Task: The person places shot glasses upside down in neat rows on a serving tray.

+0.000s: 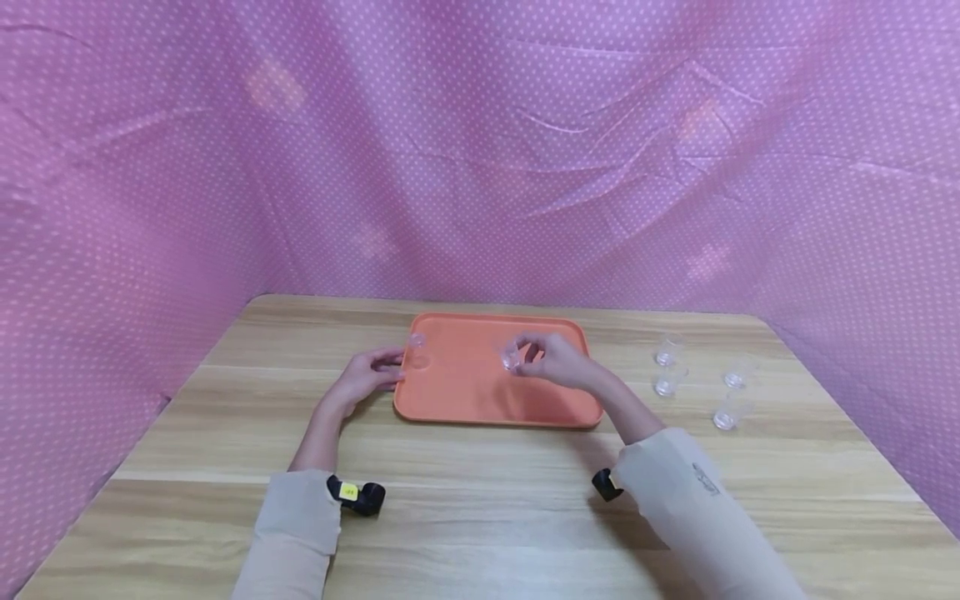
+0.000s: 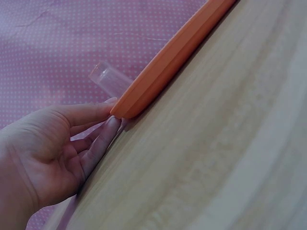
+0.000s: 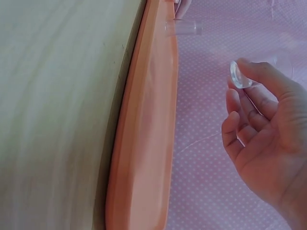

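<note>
An orange tray (image 1: 465, 392) lies on the table, and my left hand (image 1: 365, 379) pinches its left rim. In the left wrist view, the thumb and fingers of the left hand (image 2: 53, 153) meet at the tray's edge (image 2: 158, 72). A small clear glass (image 1: 420, 362) stands on the tray near that rim. My right hand (image 1: 555, 360) holds another clear glass (image 1: 511, 359) over the middle of the tray. In the right wrist view, thumb and fingers grip this glass (image 3: 242, 76) near its thick base, raised off the tray.
Several more clear glasses (image 1: 665, 387) stand on the wooden table (image 1: 480, 500) to the right of the tray. A pink dotted curtain (image 1: 480, 167) surrounds the table at the back and sides.
</note>
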The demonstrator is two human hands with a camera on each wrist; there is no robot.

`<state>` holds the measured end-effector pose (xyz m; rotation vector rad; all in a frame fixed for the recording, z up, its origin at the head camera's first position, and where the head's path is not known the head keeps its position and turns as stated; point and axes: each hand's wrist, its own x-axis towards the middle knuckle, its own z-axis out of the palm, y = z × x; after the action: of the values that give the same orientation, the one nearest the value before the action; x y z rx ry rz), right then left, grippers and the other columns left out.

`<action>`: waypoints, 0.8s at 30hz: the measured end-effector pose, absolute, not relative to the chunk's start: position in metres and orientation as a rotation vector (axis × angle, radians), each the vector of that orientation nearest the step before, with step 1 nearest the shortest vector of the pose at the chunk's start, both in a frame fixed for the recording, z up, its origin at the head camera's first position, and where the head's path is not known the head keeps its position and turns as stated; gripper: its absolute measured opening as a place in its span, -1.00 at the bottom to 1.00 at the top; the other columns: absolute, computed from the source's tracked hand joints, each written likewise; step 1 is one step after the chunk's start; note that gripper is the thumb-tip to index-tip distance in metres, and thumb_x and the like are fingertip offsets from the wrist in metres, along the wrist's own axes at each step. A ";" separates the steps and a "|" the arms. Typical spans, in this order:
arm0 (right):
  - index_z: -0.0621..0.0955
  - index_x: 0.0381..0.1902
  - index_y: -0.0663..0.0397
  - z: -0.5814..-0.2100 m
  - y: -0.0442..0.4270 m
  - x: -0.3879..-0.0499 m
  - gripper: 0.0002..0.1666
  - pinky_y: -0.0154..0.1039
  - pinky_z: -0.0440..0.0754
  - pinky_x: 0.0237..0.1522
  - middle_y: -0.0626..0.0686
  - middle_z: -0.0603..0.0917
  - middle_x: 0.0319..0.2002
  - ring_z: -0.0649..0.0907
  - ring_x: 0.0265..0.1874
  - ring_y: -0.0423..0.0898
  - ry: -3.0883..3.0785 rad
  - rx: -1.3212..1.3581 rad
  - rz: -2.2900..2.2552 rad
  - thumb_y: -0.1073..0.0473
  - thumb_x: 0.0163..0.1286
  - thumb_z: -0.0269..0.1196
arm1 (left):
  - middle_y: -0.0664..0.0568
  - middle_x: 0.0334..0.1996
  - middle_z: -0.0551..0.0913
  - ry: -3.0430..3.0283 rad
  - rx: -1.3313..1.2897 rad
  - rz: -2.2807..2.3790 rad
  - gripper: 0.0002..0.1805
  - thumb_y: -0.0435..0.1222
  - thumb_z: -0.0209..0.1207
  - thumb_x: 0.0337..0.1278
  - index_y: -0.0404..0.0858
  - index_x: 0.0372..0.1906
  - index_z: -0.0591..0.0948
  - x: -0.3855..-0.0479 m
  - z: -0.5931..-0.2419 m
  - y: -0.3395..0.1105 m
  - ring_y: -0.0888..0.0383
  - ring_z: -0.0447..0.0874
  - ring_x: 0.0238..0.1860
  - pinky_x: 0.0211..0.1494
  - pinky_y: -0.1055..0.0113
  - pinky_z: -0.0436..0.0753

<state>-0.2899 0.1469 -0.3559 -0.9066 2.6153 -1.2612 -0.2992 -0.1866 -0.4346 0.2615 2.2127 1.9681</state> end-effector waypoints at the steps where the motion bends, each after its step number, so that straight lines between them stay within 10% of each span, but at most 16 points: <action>1: 0.61 -0.14 0.15 -0.357 0.145 -0.292 -0.66 -0.36 0.49 -0.55 0.03 0.61 -0.37 0.54 -0.42 -0.07 2.615 -0.881 -1.276 0.26 0.06 0.34 | -0.44 0.07 0.35 2.210 0.259 1.970 -0.44 -0.57 0.08 0.11 -0.59 0.23 0.22 -0.299 -0.435 -0.187 0.19 0.55 -0.24 -0.08 0.33 0.63; 24: 0.62 -0.11 0.15 -0.372 0.100 -0.320 -0.68 -0.04 0.61 -0.35 0.06 0.63 -0.33 0.57 -0.30 0.07 2.533 -0.608 -1.542 0.15 0.18 0.31 | -0.42 0.07 0.37 2.222 0.229 1.974 -0.44 -0.57 0.10 0.09 -0.58 0.23 0.24 -0.296 -0.432 -0.185 0.11 0.56 -0.20 -0.08 0.30 0.64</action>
<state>-0.3201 0.0998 -0.3722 -0.6081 2.5326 -1.5416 -0.2963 -0.1846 -0.4323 0.2287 2.2218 1.9737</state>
